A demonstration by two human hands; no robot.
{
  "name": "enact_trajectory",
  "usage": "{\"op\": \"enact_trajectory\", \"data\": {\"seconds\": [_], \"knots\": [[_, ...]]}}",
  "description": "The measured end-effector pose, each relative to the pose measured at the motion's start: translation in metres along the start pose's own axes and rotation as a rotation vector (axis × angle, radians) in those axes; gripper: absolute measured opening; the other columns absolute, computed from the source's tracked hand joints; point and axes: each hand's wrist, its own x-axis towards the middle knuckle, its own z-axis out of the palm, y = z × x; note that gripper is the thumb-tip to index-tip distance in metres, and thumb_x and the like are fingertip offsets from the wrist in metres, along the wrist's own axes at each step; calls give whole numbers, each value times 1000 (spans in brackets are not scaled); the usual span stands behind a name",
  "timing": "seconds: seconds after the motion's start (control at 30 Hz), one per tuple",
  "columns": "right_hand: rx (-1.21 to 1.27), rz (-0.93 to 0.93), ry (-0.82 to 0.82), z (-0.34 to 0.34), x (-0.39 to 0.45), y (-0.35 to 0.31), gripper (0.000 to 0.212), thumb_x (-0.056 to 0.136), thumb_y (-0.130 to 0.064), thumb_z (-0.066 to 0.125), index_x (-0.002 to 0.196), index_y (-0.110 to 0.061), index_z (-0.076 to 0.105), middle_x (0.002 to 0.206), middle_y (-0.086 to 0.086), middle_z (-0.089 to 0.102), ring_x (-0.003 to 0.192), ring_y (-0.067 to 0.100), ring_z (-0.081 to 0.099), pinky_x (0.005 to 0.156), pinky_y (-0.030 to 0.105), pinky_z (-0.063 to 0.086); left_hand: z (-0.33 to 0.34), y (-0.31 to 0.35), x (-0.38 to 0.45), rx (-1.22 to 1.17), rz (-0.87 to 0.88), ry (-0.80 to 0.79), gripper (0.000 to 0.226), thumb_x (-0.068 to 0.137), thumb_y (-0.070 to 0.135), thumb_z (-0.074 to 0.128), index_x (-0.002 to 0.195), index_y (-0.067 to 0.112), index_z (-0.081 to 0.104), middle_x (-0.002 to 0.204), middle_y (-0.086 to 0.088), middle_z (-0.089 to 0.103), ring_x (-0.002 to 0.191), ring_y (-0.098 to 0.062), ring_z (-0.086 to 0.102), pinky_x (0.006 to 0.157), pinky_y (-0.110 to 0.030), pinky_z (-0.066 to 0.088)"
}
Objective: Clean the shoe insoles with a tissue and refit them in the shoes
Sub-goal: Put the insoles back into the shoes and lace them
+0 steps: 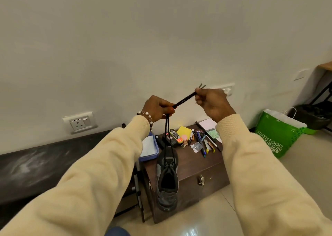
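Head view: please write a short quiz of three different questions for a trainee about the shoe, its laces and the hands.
1. True or false: the shoe lies flat on the wooden box.
2. Which hand pinches the lace ends? A) left B) right
3. Fill in: the shoe hangs by its ____ from the left hand.

Key
1. False: it hangs in the air.
2. B, the right hand.
3. Laces.
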Motion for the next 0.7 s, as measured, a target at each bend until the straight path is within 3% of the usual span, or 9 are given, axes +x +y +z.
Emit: {"op": "enact_trajectory", "data": {"seconds": [0.13,0.23,0.33,0.43,0.5,0.63,0.7], "knots": [[250,153,71,-28,-5,60,9,82,12,61,76,5,58,71,14,56,57,16,55,49,17,50,-5,10,6,272,92,16,24,78,1,75,102,2,73,92,-14,72,78,-22,69,72,-27,59],[289,216,34,-27,-15,105,10,82,13,59,77,4,59,72,14,55,52,14,57,49,18,50,-3,14,9,379,136,4,22,77,5,77,99,5,75,91,-11,73,80,-22,70,68,-24,59],[323,244,10,-11,-25,133,13,83,11,59,79,-1,59,72,13,58,54,15,58,50,17,51,-2,15,11,462,180,-11,19,76,8,79,95,8,76,88,-10,74,73,-24,72,73,-30,60],[365,223,-23,2,-25,148,21,86,8,58,99,-7,64,79,11,63,68,18,59,61,21,54,-4,17,10,541,213,-18,17,77,11,78,94,11,77,86,-8,74,68,-23,72,77,-29,58],[295,195,-72,6,-22,154,28,87,5,58,110,-9,66,88,8,67,78,17,60,72,23,52,-7,18,10,583,223,-20,17,79,11,77,96,11,76,87,-8,74,68,-23,71,78,-26,57],[-100,77,-117,12,-18,162,24,87,-2,63,110,-3,66,102,8,70,102,26,63,92,34,51,-11,15,10,561,222,-5,18,80,8,75,97,10,76,90,-10,74,69,-22,72,75,-25,58],[-197,20,-170,15,-20,164,25,86,-4,63,111,-2,67,104,7,71,104,25,63,95,35,50,-9,13,10,547,224,11,18,80,7,75,98,8,76,91,-11,74,70,-23,72,77,-29,58]]}}
